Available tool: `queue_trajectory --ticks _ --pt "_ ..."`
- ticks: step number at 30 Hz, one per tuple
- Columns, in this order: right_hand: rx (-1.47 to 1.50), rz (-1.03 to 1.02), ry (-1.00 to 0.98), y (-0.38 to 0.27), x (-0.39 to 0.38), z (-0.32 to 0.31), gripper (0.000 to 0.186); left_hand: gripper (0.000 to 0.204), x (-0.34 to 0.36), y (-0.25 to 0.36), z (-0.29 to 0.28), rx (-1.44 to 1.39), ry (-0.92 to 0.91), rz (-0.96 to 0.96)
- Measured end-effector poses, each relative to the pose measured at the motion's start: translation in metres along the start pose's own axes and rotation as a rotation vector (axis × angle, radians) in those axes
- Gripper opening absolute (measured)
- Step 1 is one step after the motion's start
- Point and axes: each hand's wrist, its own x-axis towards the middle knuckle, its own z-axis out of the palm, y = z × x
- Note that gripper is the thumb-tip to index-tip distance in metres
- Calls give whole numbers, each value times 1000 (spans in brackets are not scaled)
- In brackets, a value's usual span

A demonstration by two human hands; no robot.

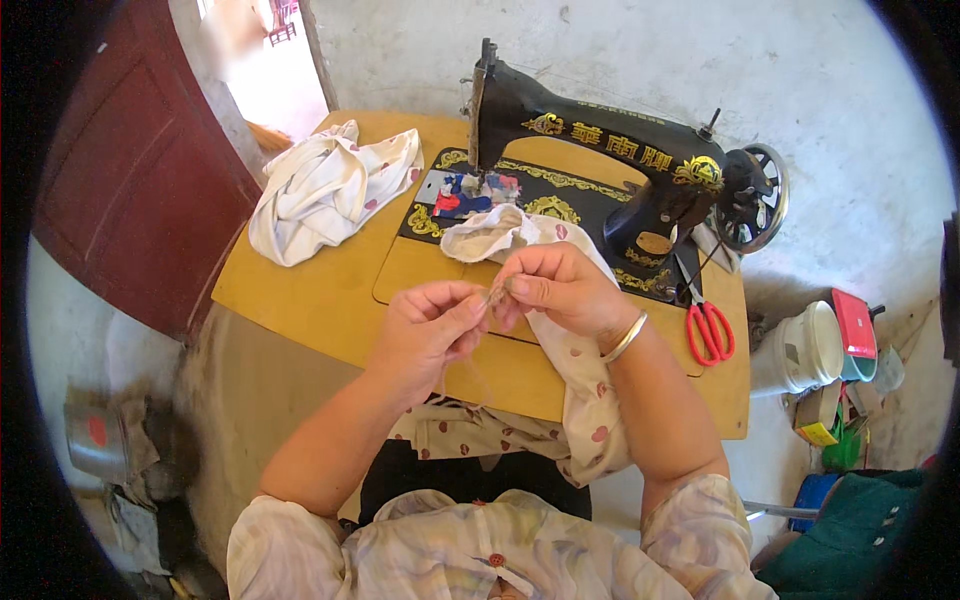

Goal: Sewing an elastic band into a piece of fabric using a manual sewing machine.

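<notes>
My left hand (430,335) and my right hand (555,290) meet above the table, fingertips pinched on a small beige bit of thread or cord (497,296), too small to make out clearly. A thin pale strand hangs below my left fingers. Behind and under my right hand, white cloth with pink hearts and lips (590,410) runs from the machine bed down over the table's front edge. The black and gold sewing machine (610,140) stands behind my hands, with colourful scraps (460,195) under its needle. Red-handled scissors (708,335) lie right of my right hand.
A heap of white printed cloth (330,200) sits on the yellow table (290,290) at back left. A dark red door (140,180) stands open at left. White buckets (800,350), a red item (853,320) and green fabric (850,535) crowd the right side.
</notes>
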Motion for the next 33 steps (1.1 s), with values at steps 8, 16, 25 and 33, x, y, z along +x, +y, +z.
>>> queue_trajectory --ticks 8,16,25,33 --pt "256 -237 234 -2 2 -16 7 9 -10 9 -26 244 -7 10" --pt "422 -117 159 -12 -2 -22 10 27 -21 35 -72 -360 -140 141" --pt "424 -283 283 -11 -4 -36 19 24 -21 50 -143 -802 -22 275" --pt "358 -262 345 -12 -3 -36 16 22 -29 46 -193 -802 200 346"
